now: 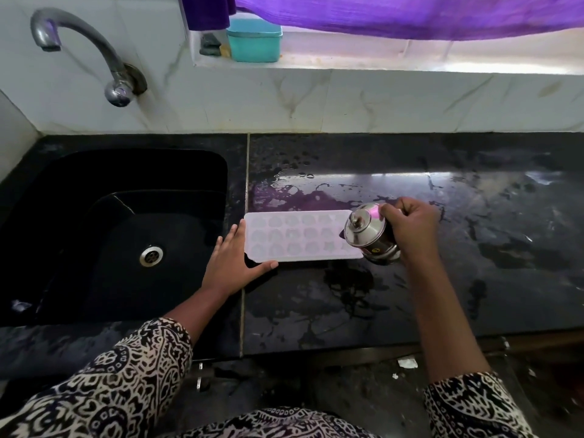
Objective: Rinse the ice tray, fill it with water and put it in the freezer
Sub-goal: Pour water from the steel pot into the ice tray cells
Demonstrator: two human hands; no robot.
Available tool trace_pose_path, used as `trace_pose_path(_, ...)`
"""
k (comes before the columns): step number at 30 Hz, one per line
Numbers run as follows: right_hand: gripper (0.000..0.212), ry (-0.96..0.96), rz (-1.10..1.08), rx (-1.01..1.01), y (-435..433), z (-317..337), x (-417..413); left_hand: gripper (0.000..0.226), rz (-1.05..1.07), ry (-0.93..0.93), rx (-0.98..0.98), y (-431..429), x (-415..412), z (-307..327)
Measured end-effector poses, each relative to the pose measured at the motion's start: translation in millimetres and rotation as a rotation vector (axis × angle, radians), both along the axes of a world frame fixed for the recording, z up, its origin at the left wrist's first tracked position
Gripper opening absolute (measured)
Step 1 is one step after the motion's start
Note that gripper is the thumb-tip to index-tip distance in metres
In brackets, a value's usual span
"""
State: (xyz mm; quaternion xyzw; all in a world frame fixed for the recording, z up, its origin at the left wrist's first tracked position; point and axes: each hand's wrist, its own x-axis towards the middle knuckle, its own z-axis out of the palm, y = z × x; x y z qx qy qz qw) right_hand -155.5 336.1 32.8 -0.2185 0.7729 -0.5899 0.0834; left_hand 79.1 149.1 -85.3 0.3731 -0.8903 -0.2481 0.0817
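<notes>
the ice tray lay flat at frame centre, steadied by the spread, flat left hand; the right hand gripped a tilted steel pot over the tray's right end. pouring slowly would likely prevent overflow.

- Tray: pale white with a lilac tint.
- Jug: shiny steel, pink glint.
- Counter: black, grey mottling, purple reflection far of the tray.
- Sink: black.
- Curtain: purple.
- Box: teal.
- Sleeves: black-and-cream paisley.
- Wall: white, tan veins.
</notes>
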Motion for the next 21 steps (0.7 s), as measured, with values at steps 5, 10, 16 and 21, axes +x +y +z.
trace_pose_path(5,0.039,0.018,0.055,0.034,-3,1,-5,0.13,0.013,-0.02,-0.004,1,-1,1)
trace_pose_path(10,0.043,0.051,0.118,0.061,-4,4,-10,0.13,0.019,-0.025,0.002,1,-2,0)
trace_pose_path(16,0.043,0.117,0.144,0.108,-5,6,-16,0.134,0.019,-0.007,0.005,-1,-1,-2)
trace_pose_path(21,0.042,0.12,0.154,0.12,-7,6,-20,0.134,0.02,0.004,0.017,-1,-2,-1)
